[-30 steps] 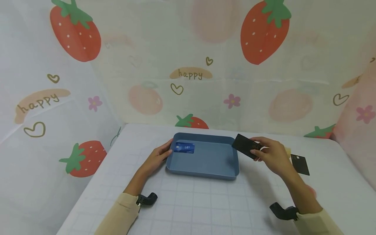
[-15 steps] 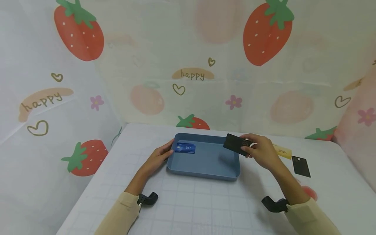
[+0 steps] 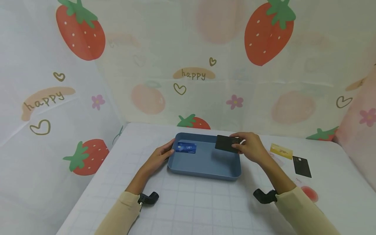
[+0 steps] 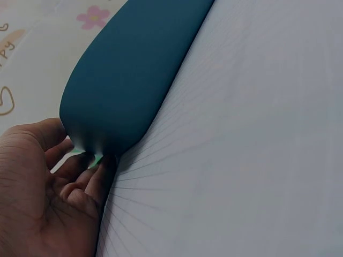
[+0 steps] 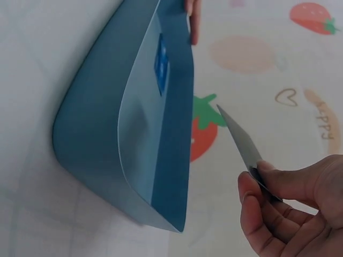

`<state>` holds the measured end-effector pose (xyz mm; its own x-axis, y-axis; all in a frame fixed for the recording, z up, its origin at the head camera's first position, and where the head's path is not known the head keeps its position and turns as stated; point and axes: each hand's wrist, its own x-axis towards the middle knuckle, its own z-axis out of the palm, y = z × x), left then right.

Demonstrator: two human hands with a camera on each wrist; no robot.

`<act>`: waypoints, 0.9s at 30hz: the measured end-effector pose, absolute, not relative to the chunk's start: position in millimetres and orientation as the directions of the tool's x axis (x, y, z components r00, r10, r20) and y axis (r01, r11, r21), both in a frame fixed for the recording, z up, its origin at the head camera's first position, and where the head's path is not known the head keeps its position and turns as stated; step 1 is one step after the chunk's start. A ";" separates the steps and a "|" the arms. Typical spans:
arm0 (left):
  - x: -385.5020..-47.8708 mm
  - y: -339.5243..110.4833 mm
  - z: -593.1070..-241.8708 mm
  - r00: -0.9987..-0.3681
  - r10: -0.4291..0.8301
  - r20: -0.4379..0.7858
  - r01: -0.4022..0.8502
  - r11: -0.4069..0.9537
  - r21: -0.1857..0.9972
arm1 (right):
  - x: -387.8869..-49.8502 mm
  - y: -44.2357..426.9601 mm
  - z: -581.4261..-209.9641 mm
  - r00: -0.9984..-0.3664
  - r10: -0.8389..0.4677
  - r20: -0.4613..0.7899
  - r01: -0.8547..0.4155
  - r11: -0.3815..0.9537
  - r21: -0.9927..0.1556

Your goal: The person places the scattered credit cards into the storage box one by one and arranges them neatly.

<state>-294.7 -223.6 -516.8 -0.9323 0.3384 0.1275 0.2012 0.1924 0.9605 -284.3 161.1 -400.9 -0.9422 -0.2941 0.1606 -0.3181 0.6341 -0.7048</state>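
Note:
My right hand (image 3: 251,147) pinches a black VIP card (image 3: 224,143) between thumb and fingers. The card hangs above the right part of a shallow blue tray (image 3: 199,166), clear of its rim; the right wrist view shows the same card (image 5: 241,142) almost edge-on. Flat in the tray's left end lies a blue VIP card (image 3: 186,148). My left hand (image 3: 157,158) holds the tray's left end; in the left wrist view its thumb and curled fingers (image 4: 80,201) meet the tray wall (image 4: 123,80).
On the table right of the tray lie a yellow card (image 3: 281,151) and a second black card (image 3: 302,166) with a chip. A strawberry-print cloth (image 3: 147,49) rises behind the white table (image 3: 188,205).
My right hand has carried the black card leftward, from beside the tray's right rim to above its inside. The yellow card has come fully into sight. My left hand stays at the tray.

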 end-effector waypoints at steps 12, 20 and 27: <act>-294.8 -223.8 -516.2 -0.934 0.330 0.141 0.211 0.189 0.959 | -300.7 143.9 -411.5 -0.934 -0.336 0.126 -0.332 0.678 -0.656; -294.6 -223.6 -518.2 -0.931 0.334 0.144 0.213 0.181 0.960 | -305.3 132.2 -416.3 -0.930 -0.347 0.119 -0.337 0.682 -0.649; -294.9 -223.3 -518.4 -0.934 0.333 0.131 0.198 0.176 0.964 | -310.5 122.4 -422.5 -0.932 -0.346 0.104 -0.328 0.690 -0.646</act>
